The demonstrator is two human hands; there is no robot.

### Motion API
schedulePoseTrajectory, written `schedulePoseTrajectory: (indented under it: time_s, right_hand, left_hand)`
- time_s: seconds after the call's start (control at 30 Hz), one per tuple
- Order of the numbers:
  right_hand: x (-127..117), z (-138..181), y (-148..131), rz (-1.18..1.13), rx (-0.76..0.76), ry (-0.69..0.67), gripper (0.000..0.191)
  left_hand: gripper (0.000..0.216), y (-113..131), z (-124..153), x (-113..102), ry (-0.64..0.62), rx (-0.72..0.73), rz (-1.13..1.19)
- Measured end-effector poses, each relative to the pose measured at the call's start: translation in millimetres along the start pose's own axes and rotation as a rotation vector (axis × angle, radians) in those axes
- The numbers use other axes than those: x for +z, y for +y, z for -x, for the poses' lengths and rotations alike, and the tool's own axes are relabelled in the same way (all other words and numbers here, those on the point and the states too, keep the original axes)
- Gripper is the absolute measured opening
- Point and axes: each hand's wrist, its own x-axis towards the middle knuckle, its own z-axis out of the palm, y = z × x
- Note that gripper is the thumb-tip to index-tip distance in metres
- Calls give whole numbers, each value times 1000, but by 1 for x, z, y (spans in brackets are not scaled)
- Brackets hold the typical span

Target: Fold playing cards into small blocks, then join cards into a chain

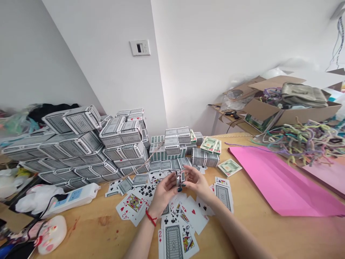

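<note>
Hands: 2 — L hand (163,187), R hand (197,183). Held cards (183,176): no. unclear. Red bracelet (150,218): 1. Loose cards (174,241): lots, overlapping, exact no. can't be told. Grey-patterned card blocks (82,120): well over 10, some hidden. Green card boxes (229,167): min. 3 — 2 stacked up, 1 apart. Pwr strip (74,199): 1. Wall switch (140,48): 1. Bright pink sheet (272,180): 1.

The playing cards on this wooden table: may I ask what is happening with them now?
A person's left hand, with a red string bracelet, and right hand together hold a small object, perhaps cards, too small to tell. Loose white playing cards, some showing grey patterned backs, lie scattered around them on the light-brown wooden table. Grey-patterned rectangular blocks stand stacked beyond.
</note>
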Motion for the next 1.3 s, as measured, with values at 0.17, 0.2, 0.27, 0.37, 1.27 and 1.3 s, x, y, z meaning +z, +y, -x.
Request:
schedulePoseTrajectory:
  time_s: [0.17,0.2,0.27,0.37,1.27,1.3]
  right_hand:
    - [6,4,-9,-210,31,-79,57]
    - [7,5,-9,-233,28,-86,57]
    - [9,5,-9,-261,27,-91,56]
    - [9,5,-8,-274,30,-96,56]
    - [15,4,-1,199,108,2,34]
    - [16,4,-1,221,99,14,35]
  left_hand:
    - [59,-1,1,5,-123,5,-94]
    - [60,-1,1,5,-137,7,-100]
    - [60,-3,2,4,-126,24,-120]
    - [61,-7,1,3,-55,77,-179]
    - [50,-17,8,4,183,406,-814]
    - [50,-18,8,4,183,415,-814]
